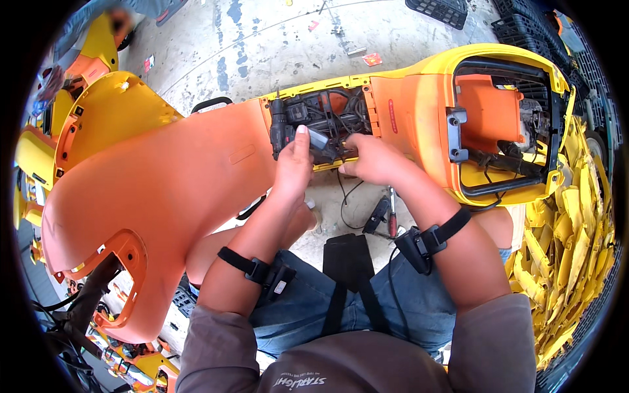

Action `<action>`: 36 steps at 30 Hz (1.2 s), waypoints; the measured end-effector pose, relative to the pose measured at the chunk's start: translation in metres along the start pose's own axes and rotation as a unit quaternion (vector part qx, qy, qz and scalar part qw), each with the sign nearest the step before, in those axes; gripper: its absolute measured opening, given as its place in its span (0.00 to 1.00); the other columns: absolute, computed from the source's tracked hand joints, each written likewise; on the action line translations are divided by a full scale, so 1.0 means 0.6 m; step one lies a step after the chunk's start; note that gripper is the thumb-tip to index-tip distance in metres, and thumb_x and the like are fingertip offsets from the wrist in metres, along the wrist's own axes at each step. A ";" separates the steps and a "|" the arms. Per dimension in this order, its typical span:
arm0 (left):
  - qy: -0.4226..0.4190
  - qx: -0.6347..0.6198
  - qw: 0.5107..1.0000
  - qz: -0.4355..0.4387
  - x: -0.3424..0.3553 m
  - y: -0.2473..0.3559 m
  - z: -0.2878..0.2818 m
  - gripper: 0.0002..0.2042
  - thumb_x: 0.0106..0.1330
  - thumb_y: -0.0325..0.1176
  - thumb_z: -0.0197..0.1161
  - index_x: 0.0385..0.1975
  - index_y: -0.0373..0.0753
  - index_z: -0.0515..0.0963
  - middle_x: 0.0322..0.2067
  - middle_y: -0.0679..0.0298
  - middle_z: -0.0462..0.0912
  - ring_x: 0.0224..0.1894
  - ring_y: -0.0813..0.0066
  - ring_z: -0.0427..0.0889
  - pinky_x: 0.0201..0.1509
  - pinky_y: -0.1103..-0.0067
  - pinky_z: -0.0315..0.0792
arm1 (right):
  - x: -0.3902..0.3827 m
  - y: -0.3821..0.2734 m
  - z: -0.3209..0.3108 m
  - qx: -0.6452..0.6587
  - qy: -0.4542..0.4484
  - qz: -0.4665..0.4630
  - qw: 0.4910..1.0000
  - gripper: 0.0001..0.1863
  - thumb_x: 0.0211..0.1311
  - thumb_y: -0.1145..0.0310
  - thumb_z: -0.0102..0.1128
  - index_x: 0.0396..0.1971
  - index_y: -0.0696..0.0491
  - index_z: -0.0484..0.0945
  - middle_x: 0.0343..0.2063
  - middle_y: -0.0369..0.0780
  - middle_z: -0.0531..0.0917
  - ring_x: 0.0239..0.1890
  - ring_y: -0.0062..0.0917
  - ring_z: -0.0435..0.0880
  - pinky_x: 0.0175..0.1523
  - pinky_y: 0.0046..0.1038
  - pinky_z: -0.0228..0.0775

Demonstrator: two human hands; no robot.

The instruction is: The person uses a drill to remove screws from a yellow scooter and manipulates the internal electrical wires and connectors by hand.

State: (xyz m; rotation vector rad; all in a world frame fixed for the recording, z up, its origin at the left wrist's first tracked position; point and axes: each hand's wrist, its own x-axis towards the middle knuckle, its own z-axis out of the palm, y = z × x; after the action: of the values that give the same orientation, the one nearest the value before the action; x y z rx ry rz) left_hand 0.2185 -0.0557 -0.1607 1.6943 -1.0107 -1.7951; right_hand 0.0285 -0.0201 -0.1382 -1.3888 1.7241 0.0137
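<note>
An orange and yellow scooter body (216,147) lies across in front of me, with an open compartment full of dark wiring (354,118). My left hand (293,169) is at the compartment's near side, its thumb raised against a small dark box with a silvery face (318,139); its other fingers are mostly hidden. My right hand (375,160) curls over the near yellow rim among the cables, and what lies between its fingers is hidden. A black power drill (278,124) rests at the compartment's left end. One thin black cable (344,196) hangs below.
Below the body are a red-handled screwdriver (392,219) and a black device (376,216). Yellow plastic pieces (557,262) are piled at right. More yellow panels (108,124) stand at left, near another person's blue clothing (92,26). Black crates (439,10) sit behind.
</note>
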 end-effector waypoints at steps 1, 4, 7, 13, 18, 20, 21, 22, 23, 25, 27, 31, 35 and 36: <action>0.018 -0.006 1.000 0.000 0.005 0.000 -0.002 0.26 0.75 0.62 0.56 0.28 0.43 0.72 0.21 0.73 0.66 0.21 0.83 0.65 0.26 0.81 0.62 | 0.002 0.000 0.002 0.077 0.017 -0.011 0.997 0.26 0.63 0.53 0.68 0.54 0.56 0.81 0.48 0.49 0.86 0.51 0.40 0.86 0.57 0.36 0.76; -0.002 0.031 1.000 0.001 0.009 0.002 -0.008 0.28 0.75 0.61 0.56 0.33 0.36 0.77 0.25 0.70 0.71 0.26 0.82 0.67 0.30 0.80 0.64 | 0.011 -0.012 0.018 0.276 0.081 -0.048 0.956 0.27 0.66 0.47 0.65 0.50 0.57 0.83 0.45 0.50 0.87 0.50 0.41 0.86 0.57 0.37 0.76; -0.037 0.021 0.999 -0.001 -0.001 0.004 -0.004 0.28 0.75 0.60 0.56 0.33 0.36 0.78 0.25 0.70 0.72 0.27 0.82 0.66 0.31 0.80 0.63 | 0.012 -0.021 0.024 0.301 0.077 -0.026 0.950 0.36 0.66 0.39 0.64 0.49 0.63 0.82 0.43 0.52 0.87 0.49 0.41 0.86 0.55 0.37 0.76; -0.102 -0.115 0.988 -0.035 0.005 0.015 -0.018 0.23 0.77 0.60 0.53 0.27 0.49 0.70 0.19 0.77 0.61 0.21 0.84 0.58 0.28 0.81 0.57 | 0.007 -0.021 0.021 0.347 0.005 -0.046 0.937 0.32 0.68 0.43 0.66 0.45 0.64 0.81 0.35 0.43 0.88 0.38 0.25 0.86 0.46 0.28 0.77; -0.113 -0.211 0.966 -0.098 0.014 0.018 -0.026 0.25 0.76 0.60 0.54 0.26 0.45 0.72 0.17 0.77 0.56 0.20 0.82 0.56 0.27 0.78 0.57 | 0.012 -0.020 0.027 0.420 0.001 -0.061 0.905 0.28 0.71 0.49 0.64 0.50 0.62 0.80 0.38 0.41 0.88 0.42 0.24 0.85 0.51 0.27 0.75; -0.096 -0.209 0.970 -0.081 0.010 0.019 -0.021 0.23 0.77 0.59 0.54 0.25 0.48 0.67 0.18 0.77 0.57 0.20 0.83 0.55 0.27 0.79 0.57 | 0.009 -0.020 0.027 0.479 -0.021 -0.076 0.874 0.27 0.73 0.48 0.61 0.51 0.61 0.79 0.39 0.40 0.87 0.44 0.24 0.84 0.54 0.27 0.74; -0.087 -0.206 0.972 -0.078 0.008 0.020 -0.018 0.23 0.77 0.58 0.55 0.25 0.49 0.64 0.19 0.77 0.58 0.20 0.84 0.55 0.27 0.80 0.57 | 0.008 -0.020 0.026 0.501 -0.031 -0.053 0.863 0.27 0.73 0.48 0.60 0.52 0.60 0.78 0.40 0.40 0.87 0.45 0.24 0.84 0.56 0.27 0.73; -0.087 -0.163 0.982 -0.046 0.005 0.020 -0.013 0.22 0.77 0.57 0.55 0.26 0.48 0.67 0.19 0.77 0.59 0.20 0.85 0.56 0.27 0.80 0.58 | 0.006 -0.019 0.024 0.489 -0.026 -0.055 0.870 0.27 0.74 0.48 0.59 0.52 0.61 0.79 0.40 0.41 0.87 0.44 0.24 0.84 0.55 0.27 0.74; -0.087 -0.120 0.989 -0.014 0.001 0.020 -0.010 0.21 0.77 0.56 0.56 0.28 0.47 0.69 0.19 0.77 0.59 0.21 0.85 0.57 0.27 0.80 0.58 | 0.005 -0.020 0.022 0.472 -0.021 -0.041 0.880 0.27 0.74 0.49 0.59 0.52 0.62 0.79 0.41 0.41 0.87 0.44 0.24 0.84 0.54 0.28 0.74; -0.097 -0.067 0.993 0.026 -0.004 0.022 -0.007 0.19 0.76 0.55 0.58 0.35 0.44 0.74 0.21 0.77 0.65 0.22 0.86 0.60 0.28 0.81 0.60 | 0.006 -0.022 0.017 0.428 -0.003 -0.028 0.903 0.27 0.74 0.49 0.58 0.51 0.62 0.80 0.42 0.42 0.88 0.42 0.24 0.84 0.53 0.29 0.75; -0.115 -0.048 0.991 0.039 -0.006 0.026 -0.010 0.22 0.75 0.55 0.60 0.46 0.40 0.81 0.25 0.76 0.74 0.24 0.87 0.65 0.29 0.82 0.64 | 0.009 -0.024 0.014 0.375 0.020 -0.028 0.927 0.27 0.75 0.49 0.58 0.51 0.61 0.80 0.43 0.42 0.87 0.41 0.24 0.84 0.53 0.28 0.75; -0.124 -0.054 0.990 0.032 -0.004 0.036 -0.020 0.22 0.73 0.53 0.64 0.54 0.40 0.81 0.31 0.75 0.80 0.27 0.89 0.68 0.30 0.84 0.64 | 0.006 -0.023 0.010 0.386 -0.020 -0.080 0.919 0.28 0.73 0.47 0.60 0.51 0.61 0.81 0.42 0.42 0.87 0.40 0.23 0.84 0.51 0.28 0.76; -0.140 -0.062 0.988 0.008 -0.001 0.049 -0.028 0.21 0.72 0.50 0.66 0.53 0.40 0.81 0.34 0.73 0.82 0.32 0.90 0.72 0.33 0.85 0.65 | 0.000 -0.018 0.009 0.447 -0.037 -0.083 0.890 0.28 0.72 0.49 0.63 0.54 0.62 0.80 0.41 0.42 0.87 0.41 0.22 0.84 0.51 0.29 0.77; -0.144 -0.063 0.988 -0.001 -0.002 0.052 -0.031 0.21 0.71 0.49 0.67 0.53 0.40 0.81 0.35 0.73 0.82 0.33 0.90 0.72 0.34 0.85 0.66 | -0.001 -0.016 0.010 0.472 -0.042 -0.095 0.875 0.28 0.72 0.50 0.64 0.54 0.63 0.79 0.42 0.42 0.87 0.41 0.22 0.84 0.51 0.29 0.77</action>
State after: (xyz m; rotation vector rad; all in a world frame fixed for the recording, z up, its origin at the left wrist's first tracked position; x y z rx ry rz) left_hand 0.2323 -0.0777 -0.1352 1.3878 -0.9851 -2.1004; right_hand 0.0400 -0.0204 -0.1368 -0.7739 1.2103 -0.7691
